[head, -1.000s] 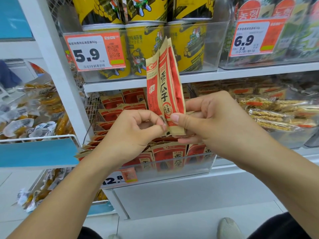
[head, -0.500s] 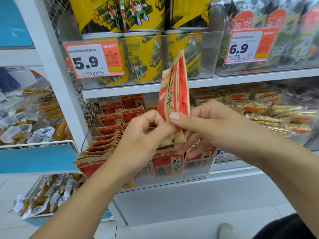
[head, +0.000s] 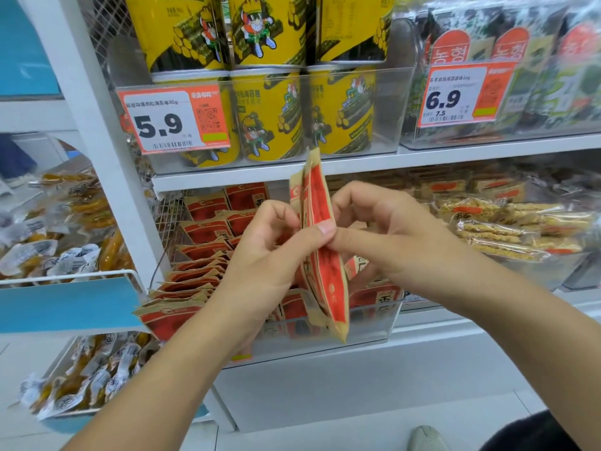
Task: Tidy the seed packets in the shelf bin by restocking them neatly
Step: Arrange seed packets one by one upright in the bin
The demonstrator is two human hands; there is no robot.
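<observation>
A small stack of red-and-tan seed packets [head: 320,222] stands edge-on and upright between my hands, in front of the lower shelf. My left hand [head: 263,252] grips the stack from the left, thumb pressed on its near edge. My right hand [head: 387,236] pinches it from the right with thumb and fingers. Below and behind sits the clear plastic shelf bin [head: 377,323], which holds several more of the same packets [head: 195,278], some upright at the front, others leaning in a loose row on the left.
Yellow snack tubs [head: 270,112] fill a clear bin on the shelf above, with a 5.9 price tag [head: 174,120]. Seaweed packs and a 6.9 tag [head: 465,94] are upper right. Wrapped snack bars [head: 507,229] lie right; bagged snacks [head: 65,222] fill blue-fronted baskets left.
The packets have turned from face-on to edge-on and dropped lower toward the bin. Both hands kept their hold and closed in around the stack.
</observation>
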